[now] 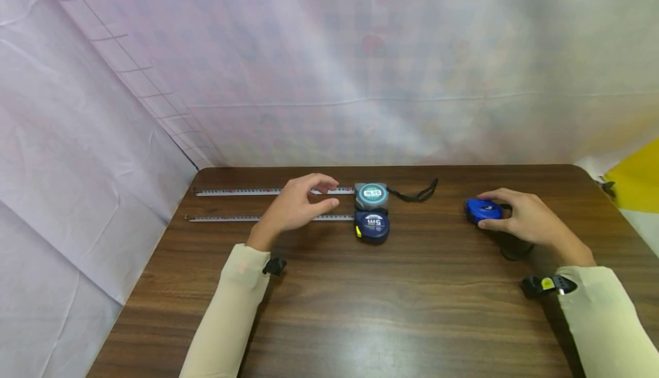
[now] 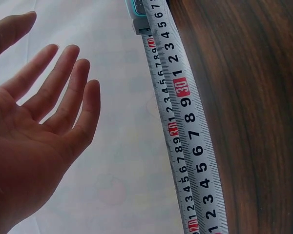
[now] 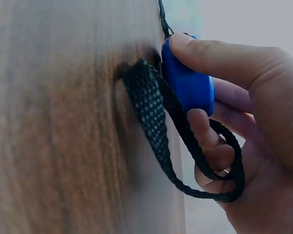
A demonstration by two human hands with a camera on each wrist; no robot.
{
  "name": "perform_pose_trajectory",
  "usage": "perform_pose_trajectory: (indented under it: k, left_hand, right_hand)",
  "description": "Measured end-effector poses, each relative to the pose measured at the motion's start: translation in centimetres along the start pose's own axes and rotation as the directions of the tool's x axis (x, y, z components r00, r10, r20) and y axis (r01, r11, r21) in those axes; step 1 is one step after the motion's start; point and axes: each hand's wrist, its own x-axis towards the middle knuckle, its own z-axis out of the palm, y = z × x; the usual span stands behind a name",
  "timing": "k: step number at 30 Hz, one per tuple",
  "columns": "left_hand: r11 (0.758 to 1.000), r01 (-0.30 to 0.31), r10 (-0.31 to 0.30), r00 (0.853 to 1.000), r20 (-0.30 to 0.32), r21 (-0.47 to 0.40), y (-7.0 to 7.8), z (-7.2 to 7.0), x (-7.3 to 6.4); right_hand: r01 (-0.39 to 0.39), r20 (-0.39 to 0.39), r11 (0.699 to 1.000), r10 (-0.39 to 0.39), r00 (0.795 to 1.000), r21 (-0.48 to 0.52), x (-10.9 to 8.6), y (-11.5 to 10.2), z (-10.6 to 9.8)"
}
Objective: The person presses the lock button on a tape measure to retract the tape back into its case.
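My right hand pinches a blue tape measure between thumb and fingers at the right of the table. Its black woven wrist strap loops below the hand in the right wrist view. My left hand holds nothing; its fingers are spread and slightly bent, over the pulled-out blades. A grey tape measure with a turquoise ring lies at mid-table, its blade drawn out to the left. Touching its near side is a dark blue 5m tape measure, its blade roughly parallel to the first.
The brown wooden table meets a pale curtain at its back edge. A black strap trails right from the grey tape measure. Yellow cloth hangs beyond the right corner.
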Motion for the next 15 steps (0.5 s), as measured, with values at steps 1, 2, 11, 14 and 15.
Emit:
perform_pose_trajectory:
  k: [1,2,11,14,15]
  left_hand:
    - [1.000,0.000,0.000,1.000,0.001,0.002,0.0,0.0,0.0]
    - [1.000,0.001,-0.001,1.000,0.001,0.000,0.0,0.0,0.0]
    - [1.000,0.000,0.000,1.000,0.003,-0.019,-0.1,0.1,0.0]
    - [1.000,0.003,-0.003,1.000,0.007,-0.024,-0.1,0.0,0.0]
    - [1.000,0.004,-0.004,1.000,0.009,-0.025,-0.1,0.0,0.0]
  right_hand:
    - [0.000,0.001,1.000,0.000,1.000,-0.001,0.0,0.0,0.0]
    - [0.000,0.001,1.000,0.000,1.000,-0.002,0.0,0.0,0.0]
    - [-0.055,0.066,0.998,0.055,0.996,0.004,0.0,-0.2,-0.6]
    - [-0.092,0.106,0.996,0.090,0.990,0.018,0.0,-0.5,-1.0]
    - [-0.106,0.122,0.994,0.102,0.987,0.023,0.0,-0.5,-1.2]
